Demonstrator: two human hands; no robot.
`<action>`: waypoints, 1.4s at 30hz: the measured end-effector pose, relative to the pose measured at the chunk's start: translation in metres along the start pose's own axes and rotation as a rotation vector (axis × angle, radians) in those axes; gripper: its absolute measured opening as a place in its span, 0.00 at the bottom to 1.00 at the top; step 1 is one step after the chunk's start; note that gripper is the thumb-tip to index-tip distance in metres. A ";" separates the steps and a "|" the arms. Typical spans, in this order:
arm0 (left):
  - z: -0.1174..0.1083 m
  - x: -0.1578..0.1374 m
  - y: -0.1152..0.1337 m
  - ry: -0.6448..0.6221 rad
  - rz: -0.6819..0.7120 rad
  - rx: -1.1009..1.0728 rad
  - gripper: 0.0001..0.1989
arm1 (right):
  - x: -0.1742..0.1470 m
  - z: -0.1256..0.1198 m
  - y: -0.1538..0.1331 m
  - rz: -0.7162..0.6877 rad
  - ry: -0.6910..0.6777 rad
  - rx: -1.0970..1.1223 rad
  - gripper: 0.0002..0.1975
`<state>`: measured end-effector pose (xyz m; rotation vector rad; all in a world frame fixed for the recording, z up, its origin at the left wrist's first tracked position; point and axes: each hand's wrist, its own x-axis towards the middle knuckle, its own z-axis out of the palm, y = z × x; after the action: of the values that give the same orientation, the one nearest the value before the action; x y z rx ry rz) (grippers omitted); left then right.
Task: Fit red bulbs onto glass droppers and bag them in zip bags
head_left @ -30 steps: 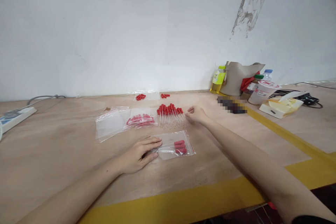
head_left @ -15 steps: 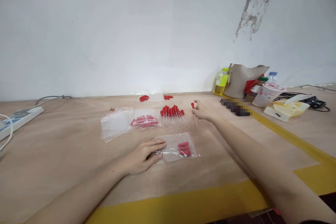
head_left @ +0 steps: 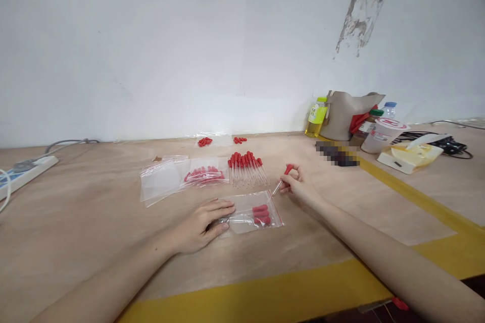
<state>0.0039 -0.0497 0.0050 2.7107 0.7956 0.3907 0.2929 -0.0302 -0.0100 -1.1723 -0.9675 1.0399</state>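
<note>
My left hand (head_left: 206, 224) lies on the left part of a clear zip bag (head_left: 242, 204), fingers stretched out over it. Inside that bag are several glass droppers with red bulbs (head_left: 261, 214) at the right end. Between its fingers my right hand (head_left: 297, 184) grips a dropper (head_left: 288, 169), red bulb up and glass tip slanting down to the left, near the bag's right edge. Behind the bag, a row of several red-bulbed droppers (head_left: 246, 161) lies side by side. Left of them is a filled bag (head_left: 204, 174) with red bulbs showing.
Flat clear bags (head_left: 161, 181) lie at the left. Loose red bulbs (head_left: 205, 142) rest near the wall. To the right stand a yellow bottle (head_left: 316, 118), a grey bag (head_left: 339, 116), a cup (head_left: 381, 136) and a tissue pack (head_left: 409, 156). A power strip (head_left: 30, 176) is far left.
My right hand has picked up the dropper and brought it towards me, next to the bag's right edge. My left hand stays on the bag.
</note>
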 end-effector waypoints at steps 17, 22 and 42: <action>-0.003 -0.001 0.004 0.028 -0.026 -0.064 0.23 | -0.016 -0.016 -0.007 0.038 -0.369 -0.326 0.16; -0.002 0.000 0.003 0.035 -0.020 -0.044 0.23 | -0.024 -0.001 0.004 -0.259 -0.309 -0.600 0.11; 0.001 -0.002 -0.001 -0.018 0.001 0.013 0.19 | 0.028 -0.005 -0.001 -0.143 -0.105 -0.747 0.09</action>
<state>0.0028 -0.0504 0.0034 2.7231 0.7953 0.3624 0.3046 -0.0047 -0.0086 -1.6248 -1.5736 0.6314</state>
